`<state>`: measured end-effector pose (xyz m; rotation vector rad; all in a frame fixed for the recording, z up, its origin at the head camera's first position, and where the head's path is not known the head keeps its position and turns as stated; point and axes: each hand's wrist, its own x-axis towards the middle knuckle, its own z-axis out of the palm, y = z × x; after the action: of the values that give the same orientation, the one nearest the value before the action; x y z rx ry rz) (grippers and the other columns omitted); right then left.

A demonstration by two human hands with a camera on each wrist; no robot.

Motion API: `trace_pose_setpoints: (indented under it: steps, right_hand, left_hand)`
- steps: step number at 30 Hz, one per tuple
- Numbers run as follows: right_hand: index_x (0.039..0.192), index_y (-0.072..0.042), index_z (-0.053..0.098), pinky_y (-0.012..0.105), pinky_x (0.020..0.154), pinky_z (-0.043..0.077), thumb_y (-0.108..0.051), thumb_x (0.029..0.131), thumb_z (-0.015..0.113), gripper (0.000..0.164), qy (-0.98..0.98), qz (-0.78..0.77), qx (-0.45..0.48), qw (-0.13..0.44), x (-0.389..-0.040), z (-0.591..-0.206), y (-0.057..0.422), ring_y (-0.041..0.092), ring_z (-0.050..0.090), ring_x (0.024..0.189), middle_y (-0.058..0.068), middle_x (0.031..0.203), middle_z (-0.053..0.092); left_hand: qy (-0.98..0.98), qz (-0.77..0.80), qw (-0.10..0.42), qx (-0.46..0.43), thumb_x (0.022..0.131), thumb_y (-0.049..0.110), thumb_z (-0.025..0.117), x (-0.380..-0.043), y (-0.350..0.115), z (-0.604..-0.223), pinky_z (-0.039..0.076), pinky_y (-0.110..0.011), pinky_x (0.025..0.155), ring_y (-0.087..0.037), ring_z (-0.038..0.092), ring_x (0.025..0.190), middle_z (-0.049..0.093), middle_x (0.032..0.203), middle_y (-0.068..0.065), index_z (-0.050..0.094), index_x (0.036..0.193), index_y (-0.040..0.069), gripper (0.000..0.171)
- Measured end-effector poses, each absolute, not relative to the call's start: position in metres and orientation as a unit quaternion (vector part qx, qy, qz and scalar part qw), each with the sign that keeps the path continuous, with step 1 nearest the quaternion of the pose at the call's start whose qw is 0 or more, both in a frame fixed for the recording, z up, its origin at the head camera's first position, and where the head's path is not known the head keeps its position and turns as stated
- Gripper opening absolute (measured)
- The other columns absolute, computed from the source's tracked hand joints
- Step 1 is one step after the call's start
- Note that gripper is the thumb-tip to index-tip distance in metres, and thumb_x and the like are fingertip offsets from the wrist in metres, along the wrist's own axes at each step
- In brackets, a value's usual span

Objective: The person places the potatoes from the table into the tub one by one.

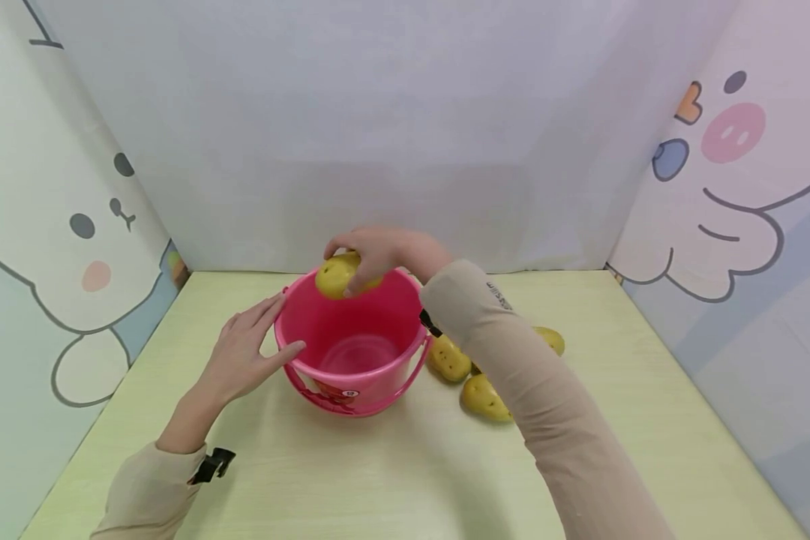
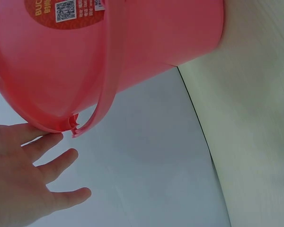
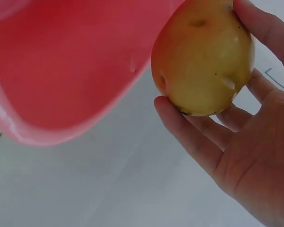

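Observation:
A pink bucket point(image 1: 359, 357) stands upright on the table, its handle hanging down at the front. Over the bucket's far part, my right hand point(image 1: 378, 255) grips a yellow potato point(image 1: 337, 275); in the right wrist view the thumb and fingers go round that potato point(image 3: 203, 61). My left hand point(image 1: 243, 352) rests at the bucket's left rim, its fingers fairly straight and spread. In the left wrist view the fingertips of this hand point(image 2: 23, 175) touch the rim near the handle's hinge.
Several potatoes point(image 1: 486, 397) lie on the table right of the bucket, partly hidden by the right sleeve point(image 1: 540, 390). A white wall point(image 1: 398, 135) closes off the back, and printed panels with cartoon animals point(image 1: 736, 150) stand at both sides of the pale table point(image 1: 351, 480).

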<state>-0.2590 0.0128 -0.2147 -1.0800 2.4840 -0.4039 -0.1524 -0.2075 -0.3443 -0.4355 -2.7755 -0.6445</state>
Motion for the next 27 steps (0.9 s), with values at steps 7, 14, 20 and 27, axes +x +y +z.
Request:
trace_pose_setpoints:
  steps: [7, 14, 20, 27]
  right_hand:
    - [0.123, -0.023, 0.042, 0.022, 0.063, 0.049, -0.023, 0.066, 0.078, 0.067, 0.893, -0.164, -0.356, 0.221, -0.261, -0.221, 0.002, 0.014, 0.039, 0.102, -0.003, 0.115, 0.043]
    - [0.121, -0.026, 0.043, 0.02, 0.062, 0.049, -0.023, 0.063, 0.08, 0.069, 0.9, -0.169, -0.335, 0.221, -0.261, -0.229, -0.005, 0.015, 0.042, 0.099, -0.003, 0.113, 0.044]
    - [0.119, -0.025, 0.044, 0.019, 0.062, 0.048, -0.021, 0.063, 0.079, 0.066, 0.899, -0.181, -0.335, 0.218, -0.262, -0.237, -0.007, 0.015, 0.042, 0.098, -0.004, 0.11, 0.044]
    - [0.119, -0.027, 0.044, 0.019, 0.059, 0.049, -0.022, 0.061, 0.081, 0.069, 0.903, -0.188, -0.329, 0.204, -0.262, -0.242, -0.008, 0.014, 0.043, 0.098, -0.003, 0.115, 0.044]
  left_hand:
    - [-0.956, -0.22, 0.128, -0.149, 0.078, 0.046, 0.06, -0.153, -0.207, -0.345, 0.021, -0.06, 0.091, -0.036, 0.028, 0.119, 0.033, 0.134, -0.018, 0.029, 0.138, 0.007, 0.078]
    - [-0.957, -0.218, 0.124, -0.146, 0.078, 0.046, 0.06, -0.152, -0.206, -0.343, 0.021, -0.06, 0.091, -0.036, 0.028, 0.119, 0.033, 0.134, -0.018, 0.028, 0.138, 0.007, 0.078]
    - [-0.957, -0.219, 0.123, -0.143, 0.078, 0.045, 0.06, -0.152, -0.206, -0.343, 0.021, -0.06, 0.092, -0.036, 0.028, 0.119, 0.033, 0.135, -0.018, 0.029, 0.138, 0.007, 0.078]
    - [-0.956, -0.221, 0.126, -0.148, 0.077, 0.045, 0.061, -0.152, -0.206, -0.343, 0.022, -0.06, 0.091, -0.036, 0.028, 0.119, 0.033, 0.134, -0.018, 0.029, 0.137, 0.006, 0.078]
